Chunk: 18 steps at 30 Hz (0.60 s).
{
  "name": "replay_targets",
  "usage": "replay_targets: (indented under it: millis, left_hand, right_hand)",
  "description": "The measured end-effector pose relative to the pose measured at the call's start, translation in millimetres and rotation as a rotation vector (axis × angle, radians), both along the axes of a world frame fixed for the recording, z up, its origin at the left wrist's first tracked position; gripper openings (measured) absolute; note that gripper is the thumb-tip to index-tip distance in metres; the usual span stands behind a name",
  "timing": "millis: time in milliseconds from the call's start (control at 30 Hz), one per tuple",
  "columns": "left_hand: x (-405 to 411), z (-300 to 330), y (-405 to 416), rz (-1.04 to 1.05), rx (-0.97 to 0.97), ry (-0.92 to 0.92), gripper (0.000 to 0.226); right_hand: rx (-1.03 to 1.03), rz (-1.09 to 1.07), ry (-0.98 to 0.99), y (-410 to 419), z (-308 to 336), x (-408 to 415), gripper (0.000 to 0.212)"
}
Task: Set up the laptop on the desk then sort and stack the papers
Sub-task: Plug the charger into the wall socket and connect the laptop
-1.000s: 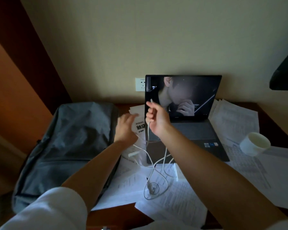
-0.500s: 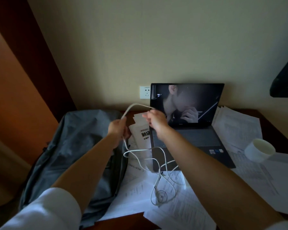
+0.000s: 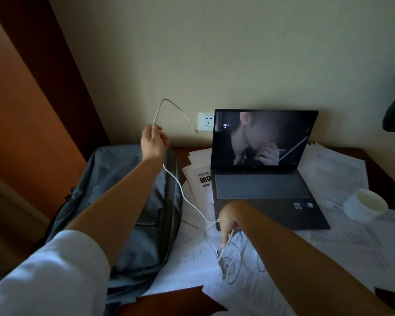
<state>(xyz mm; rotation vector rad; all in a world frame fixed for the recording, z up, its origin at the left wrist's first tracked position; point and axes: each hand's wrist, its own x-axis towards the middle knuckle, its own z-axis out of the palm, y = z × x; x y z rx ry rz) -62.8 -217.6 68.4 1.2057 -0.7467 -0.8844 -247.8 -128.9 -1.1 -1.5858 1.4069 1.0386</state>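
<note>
While L hand [image 3: 154, 143] is raised near the wall socket [image 3: 206, 121], its fingers pinch the white cable [image 3: 180, 190]; free end arcs above the hand and hangs by the socket, unplugged. R hand [image 3: 228, 221] is down at the laptop [image 3: 267, 188] front-left corner, fingers curled around cable loops lying on the papers [image 3: 328, 165]. Laptop open, screen on, sits on desk [image 3: 167, 302] over papers. Grey backpack [image 3: 123, 201] left of it, contents can't tell. White cup [image 3: 364, 205] on its side, right of laptop.
</note>
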Motion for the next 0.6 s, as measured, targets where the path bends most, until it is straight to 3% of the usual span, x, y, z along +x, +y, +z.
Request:
replay_targets:
  millis: [67,133,167,233,300,400,500,600]
  left_hand:
    - [-4,8,-2,0.204,-0.067,-0.154,0.036]
    - [-3,19,-3,0.381,-0.126,-0.244,0.036]
    - [-3,22,-2,0.394,-0.15,-0.275,0.035]
    - [-7,19,-1,0.298,-0.12,-0.368,0.029]
    - [-17,2,5,0.136,0.004,-0.513,0.024]
    - [-36,-29,26,-0.159,0.271,-0.597,0.026]
    - [-49,-55,41,-0.376,0.511,-0.551,0.03]
    - [-54,-66,51,-0.564,0.692,-0.357,0.036]
  right_hand:
    - [-0.023,-0.106,-0.028,3,-1,-9,0.04]
    - [-0.219,-0.302,-0.13,3,-3,-22,0.009]
    - [-0.331,-0.333,-0.168,2,-2,-27,0.015]
    - [-0.493,-0.506,-0.324,-4,-4,-33,0.022]
    - [-0.597,-0.827,-0.605,-11,-4,-29,0.024]
    - [-0.549,-1.327,-0.915,-18,7,-24,0.031]
    - [-0.461,-1.495,-1.103,-21,23,-23,0.033]
    - [-0.306,-1.507,-1.304,-24,33,-21,0.038]
